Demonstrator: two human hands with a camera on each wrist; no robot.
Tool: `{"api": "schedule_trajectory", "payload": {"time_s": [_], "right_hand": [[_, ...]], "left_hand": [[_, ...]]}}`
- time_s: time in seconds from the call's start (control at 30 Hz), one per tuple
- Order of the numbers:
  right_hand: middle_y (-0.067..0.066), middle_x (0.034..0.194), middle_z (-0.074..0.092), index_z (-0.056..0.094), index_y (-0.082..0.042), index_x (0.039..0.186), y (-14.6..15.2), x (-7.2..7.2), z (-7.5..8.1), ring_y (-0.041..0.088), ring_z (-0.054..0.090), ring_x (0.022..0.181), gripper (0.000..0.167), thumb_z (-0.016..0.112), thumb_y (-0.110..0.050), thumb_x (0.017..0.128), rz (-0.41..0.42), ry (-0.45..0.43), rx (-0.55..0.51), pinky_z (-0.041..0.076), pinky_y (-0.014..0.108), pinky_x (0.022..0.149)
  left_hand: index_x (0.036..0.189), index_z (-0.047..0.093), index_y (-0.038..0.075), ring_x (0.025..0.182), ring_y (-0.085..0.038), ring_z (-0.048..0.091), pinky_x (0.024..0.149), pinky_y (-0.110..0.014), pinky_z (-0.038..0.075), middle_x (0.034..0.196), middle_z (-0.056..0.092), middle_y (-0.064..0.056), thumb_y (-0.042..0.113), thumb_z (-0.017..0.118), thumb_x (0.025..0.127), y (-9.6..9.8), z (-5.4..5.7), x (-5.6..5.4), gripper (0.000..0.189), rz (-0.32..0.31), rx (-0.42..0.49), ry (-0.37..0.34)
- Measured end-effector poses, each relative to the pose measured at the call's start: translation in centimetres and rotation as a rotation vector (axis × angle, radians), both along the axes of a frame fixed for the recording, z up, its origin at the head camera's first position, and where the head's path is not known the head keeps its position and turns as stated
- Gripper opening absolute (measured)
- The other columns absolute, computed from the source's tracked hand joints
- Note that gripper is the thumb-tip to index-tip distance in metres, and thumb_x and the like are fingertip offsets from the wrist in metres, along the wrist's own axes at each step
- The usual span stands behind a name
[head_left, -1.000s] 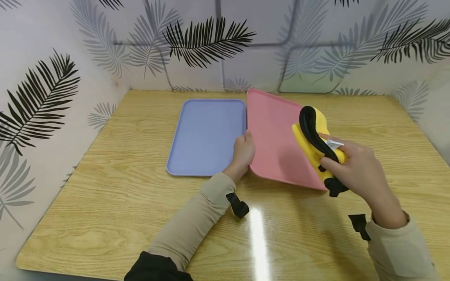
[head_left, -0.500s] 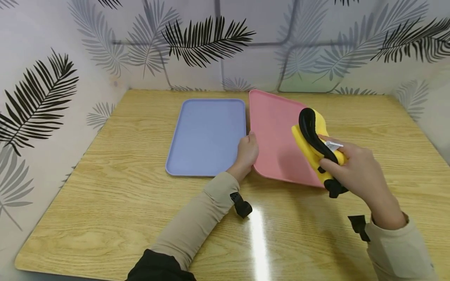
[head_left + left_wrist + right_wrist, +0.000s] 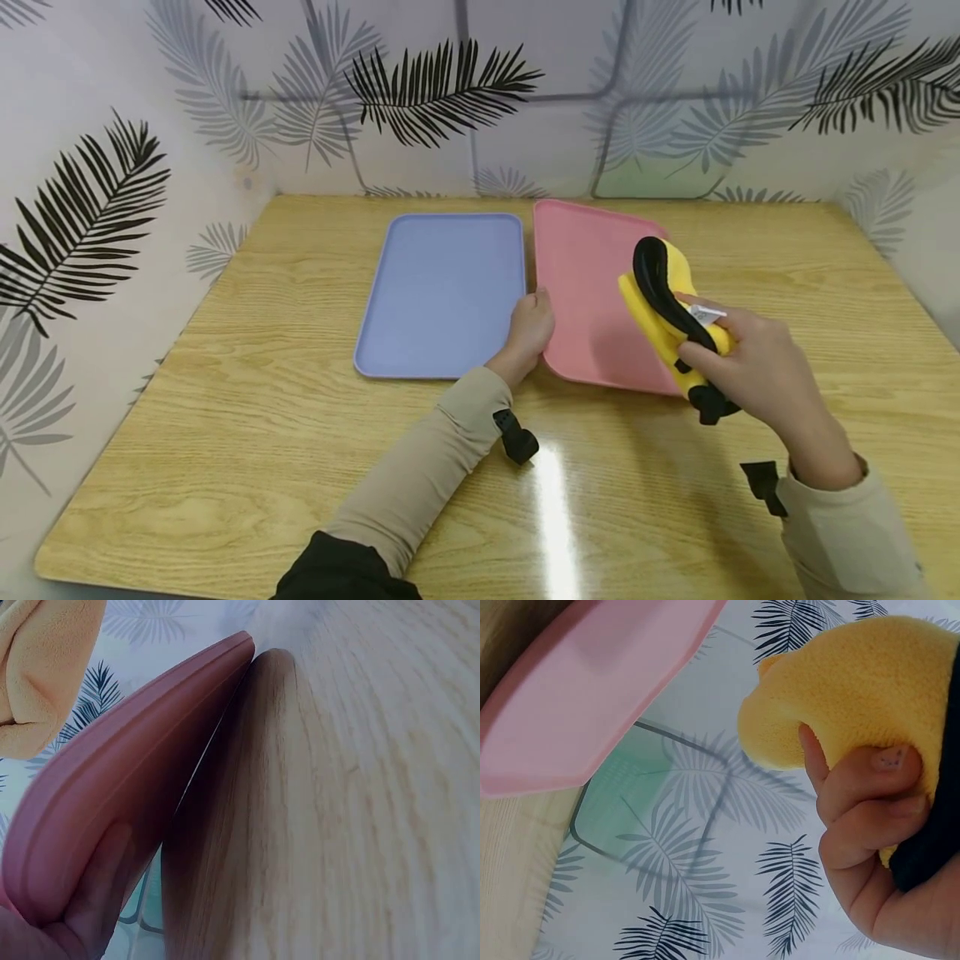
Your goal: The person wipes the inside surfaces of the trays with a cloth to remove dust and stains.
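Observation:
My left hand (image 3: 531, 327) grips the left edge of a pink tray (image 3: 581, 283). That edge is raised, so the tray tilts down to the right. In the left wrist view, fingers (image 3: 101, 881) lie against the tray's underside, above the wood. Over the tray's right part, my right hand (image 3: 757, 358) holds a soft yellow and black plush thing (image 3: 678, 271) with a white tag. Its fleecy yellow end (image 3: 855, 682) sticks out past my curled fingers in the right wrist view. The plush thing hides part of the tray's right side.
A blue tray (image 3: 442, 292) lies flat just left of the pink one. Both are on a wooden table (image 3: 225, 467) whose far edge meets a leaf-patterned backdrop (image 3: 420, 158). A bright light streak crosses the table's near part.
The pink tray's raised left edge has come down a little, with my left hand shifting slightly right and down. My right hand keeps its hold on the plush thing, nearly still.

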State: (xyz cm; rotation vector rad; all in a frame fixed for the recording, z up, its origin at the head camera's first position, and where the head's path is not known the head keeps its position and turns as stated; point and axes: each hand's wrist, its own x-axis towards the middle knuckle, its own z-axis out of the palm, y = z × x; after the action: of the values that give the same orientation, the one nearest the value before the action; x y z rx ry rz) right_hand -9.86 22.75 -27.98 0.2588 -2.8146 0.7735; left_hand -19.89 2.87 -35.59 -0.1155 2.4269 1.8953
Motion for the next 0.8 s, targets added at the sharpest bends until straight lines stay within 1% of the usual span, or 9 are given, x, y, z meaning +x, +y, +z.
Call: {"api": "schedule_trajectory", "payload": {"time_s": [0.07,0.13,0.2,0.33,0.4,0.57,0.63,0.73,0.8], "right_hand": [[0.006,0.061,0.051,0.059,0.0,0.078,0.0,-0.03,-0.01,0.015,0.045,0.047,0.023,0.06,-0.023,0.077,-0.009,-0.018,0.006,0.036,0.029,0.04],[0.004,0.057,0.048,0.052,-0.003,0.068,0.03,-0.04,-0.01,0.014,0.045,0.046,0.023,0.06,-0.023,0.077,-0.012,-0.034,0.008,0.036,0.029,0.04],[0.004,0.058,0.048,0.053,-0.003,0.07,0.04,-0.04,0.01,0.014,0.046,0.046,0.023,0.06,-0.023,0.078,-0.009,-0.037,0.009,0.037,0.029,0.04],[0.005,0.06,0.048,0.054,-0.002,0.072,0.05,-0.02,-0.04,0.014,0.046,0.047,0.024,0.06,-0.024,0.078,-0.002,-0.04,0.007,0.038,0.029,0.041],[0.005,0.06,0.049,0.053,-0.002,0.072,0.06,-0.04,-0.17,0.014,0.047,0.047,0.024,0.06,-0.024,0.079,-0.001,-0.059,0.01,0.038,0.029,0.041],[0.006,0.063,0.051,0.053,-0.002,0.072,0.0,-0.04,-0.39,0.014,0.048,0.047,0.026,0.059,-0.026,0.079,-0.004,-0.097,0.017,0.038,0.03,0.041],[0.006,0.063,0.051,0.053,-0.002,0.073,-0.05,-0.04,-0.42,0.014,0.048,0.047,0.026,0.059,-0.026,0.079,-0.006,-0.095,0.016,0.039,0.03,0.041],[0.006,0.062,0.052,0.052,-0.002,0.073,-0.14,-0.05,-0.44,0.014,0.049,0.046,0.025,0.059,-0.025,0.079,-0.003,-0.096,0.007,0.039,0.03,0.04],[0.006,0.062,0.053,0.052,-0.002,0.073,-0.2,-0.06,-0.46,0.013,0.049,0.046,0.024,0.059,-0.024,0.08,0.002,-0.098,0.001,0.04,0.03,0.04]], "left_hand": [[0.088,0.058,-0.006,0.09,-0.022,0.049,0.083,-0.033,0.039,0.089,0.055,-0.015,0.022,0.025,0.099,-0.01,0.07,0.05,0.044,-0.011,0.003,-0.005],[0.082,0.055,-0.004,0.087,-0.021,0.049,0.081,-0.033,0.04,0.084,0.052,-0.013,0.022,0.024,0.099,-0.02,0.14,0.1,0.044,-0.027,0.014,-0.009],[0.078,0.053,-0.002,0.084,-0.021,0.048,0.079,-0.032,0.04,0.08,0.05,-0.01,0.022,0.024,0.099,0.0,0.12,0.09,0.043,-0.036,0.022,-0.006],[0.077,0.052,-0.001,0.084,-0.02,0.048,0.079,-0.031,0.04,0.079,0.05,-0.009,0.021,0.024,0.099,0.01,0.19,0.09,0.042,-0.04,0.033,0.002],[0.076,0.052,0.0,0.083,-0.019,0.048,0.079,-0.03,0.04,0.078,0.049,-0.009,0.021,0.025,0.099,0.0,0.23,0.12,0.041,-0.035,0.032,0.007],[0.07,0.047,0.003,0.079,-0.019,0.045,0.075,-0.031,0.039,0.072,0.044,-0.007,0.019,0.025,0.098,0.04,0.22,0.17,0.039,-0.049,0.048,-0.004],[0.074,0.048,0.0,0.08,-0.02,0.044,0.075,-0.032,0.039,0.073,0.042,-0.007,0.019,0.025,0.098,0.08,0.18,0.17,0.039,-0.056,0.055,-0.013],[0.087,0.053,-0.007,0.086,-0.021,0.044,0.081,-0.034,0.038,0.079,0.043,-0.009,0.019,0.026,0.098,0.13,0.15,0.16,0.039,-0.051,0.041,-0.007],[0.092,0.053,-0.01,0.088,-0.022,0.044,0.083,-0.035,0.037,0.081,0.044,-0.01,0.02,0.026,0.098,0.14,0.13,0.14,0.041,-0.054,0.039,-0.008]]}}
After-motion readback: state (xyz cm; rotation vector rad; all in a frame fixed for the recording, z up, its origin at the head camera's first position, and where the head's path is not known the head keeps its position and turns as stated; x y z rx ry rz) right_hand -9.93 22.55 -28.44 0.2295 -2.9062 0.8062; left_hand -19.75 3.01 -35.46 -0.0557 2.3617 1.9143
